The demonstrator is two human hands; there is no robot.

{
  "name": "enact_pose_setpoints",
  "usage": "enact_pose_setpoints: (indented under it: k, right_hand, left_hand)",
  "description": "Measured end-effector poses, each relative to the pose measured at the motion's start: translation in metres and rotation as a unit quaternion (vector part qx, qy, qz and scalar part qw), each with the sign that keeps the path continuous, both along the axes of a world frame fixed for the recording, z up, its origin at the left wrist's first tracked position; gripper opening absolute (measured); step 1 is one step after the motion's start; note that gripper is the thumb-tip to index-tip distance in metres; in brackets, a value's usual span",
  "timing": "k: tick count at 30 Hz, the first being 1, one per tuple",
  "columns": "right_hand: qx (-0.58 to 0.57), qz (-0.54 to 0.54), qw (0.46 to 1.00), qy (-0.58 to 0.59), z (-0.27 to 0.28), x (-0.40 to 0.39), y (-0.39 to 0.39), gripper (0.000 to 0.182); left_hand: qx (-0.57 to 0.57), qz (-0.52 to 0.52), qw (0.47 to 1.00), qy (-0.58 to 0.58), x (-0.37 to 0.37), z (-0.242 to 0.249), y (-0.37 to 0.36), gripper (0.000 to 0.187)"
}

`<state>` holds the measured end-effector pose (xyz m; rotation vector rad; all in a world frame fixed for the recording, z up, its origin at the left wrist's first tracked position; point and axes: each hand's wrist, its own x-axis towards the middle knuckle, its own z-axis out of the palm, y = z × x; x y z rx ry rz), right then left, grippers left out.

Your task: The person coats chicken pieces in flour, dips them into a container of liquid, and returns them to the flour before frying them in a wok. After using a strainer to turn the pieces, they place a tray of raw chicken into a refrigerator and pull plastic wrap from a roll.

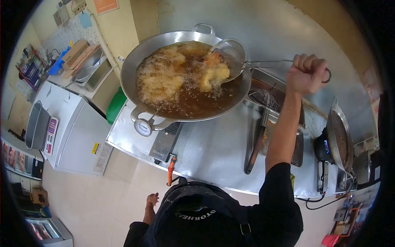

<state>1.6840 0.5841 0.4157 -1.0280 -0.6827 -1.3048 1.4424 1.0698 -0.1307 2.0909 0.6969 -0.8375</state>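
My right hand (306, 74) is closed around the long wire handle of a strainer (235, 52), with the handle's looped end past the fist. The strainer's bowl tilts at the right side of a large metal wok (131, 70). Yellow-orange battered food (216, 77) lies at its lip, partly in the bubbling oil (205, 105). More food (160, 82) froths on the wok's left side. A dial thermometer (143, 127) is at the near rim, its stem reaching into the oil. My left hand (152, 200) hangs low beside my body, fingers loosely bent, holding nothing.
Under my right arm, a whisk (263, 99) and a dark-handled tool (255, 150) lie by metal trays (296, 148). A second pan (341, 131) stands far right. The stove (166, 142) has an orange-handled gas valve (171, 166). A white freezer (78, 127) bears a scale (50, 136).
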Motion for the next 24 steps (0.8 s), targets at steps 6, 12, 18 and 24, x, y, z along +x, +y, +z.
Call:
enact_pose_setpoints:
  k: [6,12,18,24]
  right_hand:
    - [-0.052,0.061,0.996,-0.026,-0.001,-0.011,0.039,0.038]
    - [-0.331,-0.01,0.937,-0.11,-0.027,-0.006,0.081,0.039]
    - [-0.418,-0.066,0.901,-0.1,-0.033,-0.01,0.09,0.039]
    - [-0.482,0.01,0.864,-0.144,-0.023,-0.034,0.099,0.034]
  left_hand:
    - [-0.02,0.051,0.998,0.031,-0.018,-0.001,0.004,0.041]
    - [-0.107,0.076,0.989,0.07,-0.063,-0.039,0.03,0.041]
    - [-0.129,-0.136,0.97,0.154,-0.064,-0.095,0.052,0.023]
    - [-0.039,0.011,0.999,-0.02,-0.042,-0.055,0.052,0.043]
